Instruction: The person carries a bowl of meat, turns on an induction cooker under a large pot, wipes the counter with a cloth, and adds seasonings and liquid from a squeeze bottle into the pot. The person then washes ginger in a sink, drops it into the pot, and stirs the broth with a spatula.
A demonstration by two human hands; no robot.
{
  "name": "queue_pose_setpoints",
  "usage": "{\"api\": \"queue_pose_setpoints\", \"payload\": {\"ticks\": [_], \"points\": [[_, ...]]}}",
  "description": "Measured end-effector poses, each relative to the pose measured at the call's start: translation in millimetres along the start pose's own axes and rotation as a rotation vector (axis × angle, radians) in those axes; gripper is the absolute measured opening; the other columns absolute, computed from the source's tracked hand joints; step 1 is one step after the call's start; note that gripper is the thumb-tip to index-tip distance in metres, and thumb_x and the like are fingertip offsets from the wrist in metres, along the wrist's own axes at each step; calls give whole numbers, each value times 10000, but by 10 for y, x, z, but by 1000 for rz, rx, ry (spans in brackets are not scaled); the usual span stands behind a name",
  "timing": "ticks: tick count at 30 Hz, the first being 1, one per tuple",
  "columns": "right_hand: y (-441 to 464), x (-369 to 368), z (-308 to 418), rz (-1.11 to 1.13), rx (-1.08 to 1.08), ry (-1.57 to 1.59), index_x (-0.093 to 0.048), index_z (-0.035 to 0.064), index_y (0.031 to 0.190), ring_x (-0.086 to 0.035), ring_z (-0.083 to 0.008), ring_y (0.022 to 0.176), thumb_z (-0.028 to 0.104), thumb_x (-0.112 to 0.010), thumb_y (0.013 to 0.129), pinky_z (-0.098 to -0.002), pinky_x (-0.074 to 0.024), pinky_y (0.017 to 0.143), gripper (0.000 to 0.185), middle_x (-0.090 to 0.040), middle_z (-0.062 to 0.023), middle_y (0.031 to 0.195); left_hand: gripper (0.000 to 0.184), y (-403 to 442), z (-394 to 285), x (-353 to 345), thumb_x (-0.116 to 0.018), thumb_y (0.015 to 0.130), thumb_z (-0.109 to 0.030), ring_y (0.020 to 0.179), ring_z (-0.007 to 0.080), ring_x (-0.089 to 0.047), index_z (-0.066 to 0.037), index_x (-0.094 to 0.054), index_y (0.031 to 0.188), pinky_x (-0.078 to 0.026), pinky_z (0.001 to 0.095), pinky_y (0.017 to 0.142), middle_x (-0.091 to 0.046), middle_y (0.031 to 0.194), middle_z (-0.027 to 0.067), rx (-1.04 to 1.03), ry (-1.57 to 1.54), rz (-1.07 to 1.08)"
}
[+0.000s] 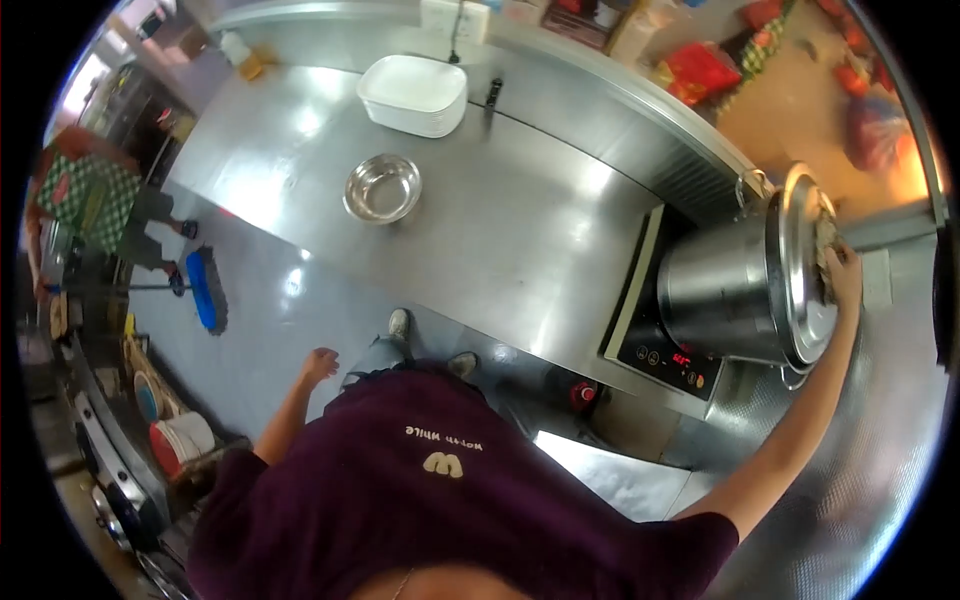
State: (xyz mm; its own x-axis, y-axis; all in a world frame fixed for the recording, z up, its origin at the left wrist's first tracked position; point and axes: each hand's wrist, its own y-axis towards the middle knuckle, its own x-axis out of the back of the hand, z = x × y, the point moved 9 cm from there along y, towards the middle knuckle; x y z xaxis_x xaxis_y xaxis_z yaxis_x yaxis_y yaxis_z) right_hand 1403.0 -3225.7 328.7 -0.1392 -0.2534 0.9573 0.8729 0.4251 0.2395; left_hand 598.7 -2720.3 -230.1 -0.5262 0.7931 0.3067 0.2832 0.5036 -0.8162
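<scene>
My right hand reaches to the far right, its fingers closed on a crumpled cloth against the lid of a large steel pot. The lid rests on the pot's top. Under the pot is a black induction cooker with red lit digits. My left hand hangs beside my body at the lower left, above the floor, fingers loosely apart and holding nothing. A steel bowl and stacked white trays are on the steel counter.
A person in a green checkered apron stands at the left with a blue broom. A white bucket stands at the lower left. Bottles are at the counter's far corner. Red packages lie beyond the raised ledge.
</scene>
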Motion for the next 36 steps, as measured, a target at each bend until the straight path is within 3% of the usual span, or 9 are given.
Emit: {"api": "queue_pose_setpoints", "payload": {"ticks": [3, 8, 16, 20, 25, 26, 30, 33, 36], "points": [[82, 380, 393, -94, 91, 52, -514, -64, 1113, -566, -258, 926, 271, -568, 781, -336, -418, 813, 475, -597, -189, 1002, 258, -81, 284, 101, -496, 805, -234, 573, 147, -570, -37, -587, 946, -427, 253, 451, -607, 715, 72, 63, 16, -6], [-534, 388, 2507, -170, 375, 32, -512, -32, 1133, -574, -275, 935, 269, -604, 757, -341, -431, 815, 491, -596, -205, 996, 241, 119, 310, 225, -499, 811, -222, 572, 144, -574, -33, -579, 937, -433, 267, 437, -597, 709, 66, 22, 84, 69], [-1385, -2069, 5076, -20, 556, -45, -571, 63, 1028, -528, -323, 943, 367, -616, 626, -420, -449, 775, 506, -532, -182, 1008, 269, 327, -423, 542, -501, 822, -253, 599, 140, -583, -26, -590, 937, -459, 270, 504, -611, 715, 65, -178, -64, 9], [-1638, -3470, 6059, 161, 539, -7, -562, 55, 1019, -511, -342, 953, 370, -604, 622, -461, -428, 787, 508, -515, -204, 1021, 277, 443, 24, 1103, -525, 810, -267, 569, 134, -556, -15, -590, 908, -444, 260, 489, -610, 708, 70, -156, -224, -56], [-1780, -4379, 6727, 290, 526, 48, -522, 70, 1124, -414, -362, 1113, 431, -618, 646, -512, -360, 867, 607, -460, -218, 1160, 233, 248, 1435, 1994, -529, 799, -225, 540, 148, -546, 1, -581, 828, -426, 268, 455, -598, 677, 93, 50, -418, -245], [-1818, -4351, 6824, 168, 583, 85, -577, 74, 980, -419, -330, 1132, 465, -643, 657, -477, -390, 860, 511, -424, -174, 1259, 227, 173, 1768, 2157, -528, 796, -211, 528, 154, -544, 8, -577, 828, -421, 271, 441, -594, 671, 96, 102, -446, -291], [-1870, -4589, 6818, 114, 599, 27, -506, 86, 1112, -414, -385, 1105, 380, -647, 629, -505, -357, 878, 584, -449, -235, 1163, 170, -111, 3139, 2229, -528, 786, -189, 489, 171, -539, -25, -562, 816, -415, 308, 408, -591, 667, 95, 476, -683, -302], [-1908, -4533, 6808, 138, 561, -49, -487, 83, 1164, -386, -380, 1136, 388, -600, 704, -491, -346, 894, 564, -409, -230, 1219, 146, -259, 3207, 2246, -518, 777, -176, 486, 177, -547, -37, -562, 760, -434, 333, 421, -594, 648, 93, 668, -645, -333], [-1984, -4452, 6845, 153, 520, -121, -485, 93, 1190, -376, -355, 1146, 398, -537, 774, -480, -335, 904, 518, -404, -209, 1232, 173, 415, 3226, 2275, -504, 765, -178, 493, 190, -559, -25, -573, 724, -447, 348, 430, -595, 626, 90, 519, -551, -212]]}}
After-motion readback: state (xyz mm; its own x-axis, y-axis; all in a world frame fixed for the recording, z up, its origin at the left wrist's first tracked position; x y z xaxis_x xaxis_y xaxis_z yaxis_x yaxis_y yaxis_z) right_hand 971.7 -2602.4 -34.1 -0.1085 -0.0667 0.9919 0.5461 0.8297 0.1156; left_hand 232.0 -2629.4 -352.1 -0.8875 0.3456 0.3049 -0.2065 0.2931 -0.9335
